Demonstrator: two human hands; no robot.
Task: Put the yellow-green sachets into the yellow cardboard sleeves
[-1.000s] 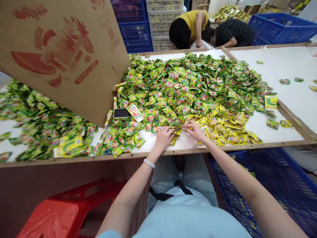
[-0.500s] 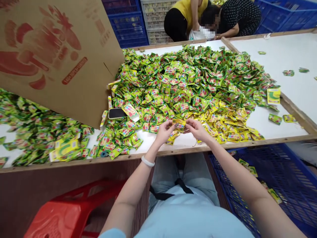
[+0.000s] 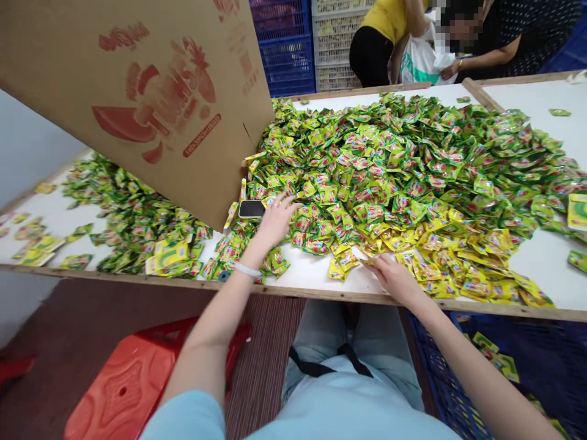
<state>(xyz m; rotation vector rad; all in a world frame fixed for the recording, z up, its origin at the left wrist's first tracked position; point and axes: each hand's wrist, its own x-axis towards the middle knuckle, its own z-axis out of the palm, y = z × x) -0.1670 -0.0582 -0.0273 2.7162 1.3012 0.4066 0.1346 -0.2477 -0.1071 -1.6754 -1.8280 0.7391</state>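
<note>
Green packets (image 3: pixel 367 160): many, glossy, red-printed, jumbled in a heap. Yellow packets (image 3: pixel 477 269): fewer, glossy, overlapping at various angles, along the green heap's near edge. Phone (image 3: pixel 251 209): pale-rimmed, dark screen upward, at the green heap's left edge.

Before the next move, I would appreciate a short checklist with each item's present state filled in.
1. Left hand well away from the phone: not ok, right beside it.
2. Right hand near the yellow packets: ok.
3. Packet secure in right fingers: cannot tell, too small.
4. Yellow packets separate from green packets: not ok, they meet.
5. Cardboard box well supported: cannot tell.
</note>
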